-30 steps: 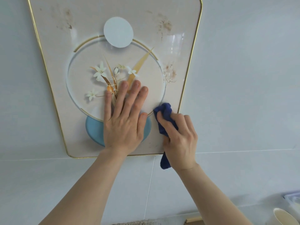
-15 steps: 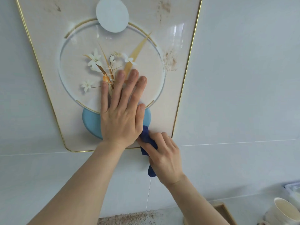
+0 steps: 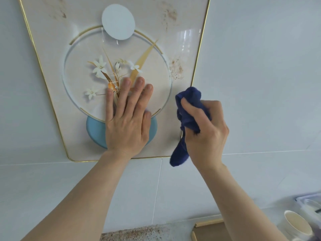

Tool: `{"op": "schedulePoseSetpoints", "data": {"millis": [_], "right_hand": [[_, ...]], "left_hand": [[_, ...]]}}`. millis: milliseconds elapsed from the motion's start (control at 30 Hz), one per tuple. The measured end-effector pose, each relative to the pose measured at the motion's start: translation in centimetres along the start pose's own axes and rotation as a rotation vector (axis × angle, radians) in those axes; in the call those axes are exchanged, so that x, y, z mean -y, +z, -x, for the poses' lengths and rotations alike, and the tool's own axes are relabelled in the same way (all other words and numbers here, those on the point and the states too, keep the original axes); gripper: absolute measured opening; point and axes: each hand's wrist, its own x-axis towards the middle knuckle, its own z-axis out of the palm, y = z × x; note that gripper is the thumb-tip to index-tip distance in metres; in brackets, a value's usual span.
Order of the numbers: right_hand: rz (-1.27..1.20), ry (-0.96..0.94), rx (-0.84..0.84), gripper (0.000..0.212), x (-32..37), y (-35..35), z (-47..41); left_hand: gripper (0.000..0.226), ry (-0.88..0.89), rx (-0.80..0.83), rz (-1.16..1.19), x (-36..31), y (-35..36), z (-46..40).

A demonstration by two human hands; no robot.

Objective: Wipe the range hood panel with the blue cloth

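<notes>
The range hood panel (image 3: 52, 49) is cream with a gold rim, a printed flower motif and brown grease stains near its top and right side. My left hand (image 3: 127, 119) lies flat on the panel's lower middle, fingers spread over the blue printed disc. My right hand (image 3: 206, 131) grips the bunched dark blue cloth (image 3: 188, 108) at the panel's lower right edge; one end of the cloth hangs down below the hand.
White wall tiles (image 3: 260, 84) surround the panel. At the bottom right stand a cream cup (image 3: 298, 225) and a clear plastic container (image 3: 311, 204). A gold-edged wooden tray corner (image 3: 206, 228) and a speckled dirty patch of counter (image 3: 135, 232) lie along the bottom.
My right hand with the cloth swept down to the panel's bottom edge beside my left wrist, then came back up and to the right edge. My left hand stayed pressed on the panel.
</notes>
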Motion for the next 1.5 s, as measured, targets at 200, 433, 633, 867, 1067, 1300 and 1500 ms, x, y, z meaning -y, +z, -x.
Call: {"op": "schedulePoseSetpoints", "data": {"millis": [200, 433, 633, 867, 1067, 1300, 1500], "right_hand": [[0.151, -0.102, 0.219, 0.055, -1.8, 1.3, 5.0], [0.233, -0.044, 0.436, 0.071, -2.5, -0.3, 9.1], [0.001, 0.158, 0.236, 0.072, -0.5, -2.0, 4.2], [-0.022, -0.035, -0.094, 0.056, 3.1, 0.5, -7.5], [0.303, -0.262, -0.004, 0.037, 2.0, 3.8, -7.6], [0.313, -0.460, 0.043, 0.056, -0.7, 3.5, -6.3], [0.186, -0.231, -0.091, 0.062, 0.3, 3.7, -8.1]], "left_hand": [[0.059, 0.006, 0.000, 0.017, 0.1, 0.1, 0.0], [0.061, 0.009, -0.002, 0.023, 0.1, -0.1, -0.1], [0.061, -0.001, -0.015, 0.007, 0.0, -0.1, -0.1], [0.064, -0.016, -0.007, -0.038, 0.0, 0.0, -0.1], [0.062, -0.017, -0.016, -0.047, 0.0, 0.1, -0.1], [0.061, -0.018, -0.012, -0.046, 0.0, 0.3, 0.0], [0.061, -0.013, 0.000, -0.035, 0.0, 0.1, 0.1]]}}
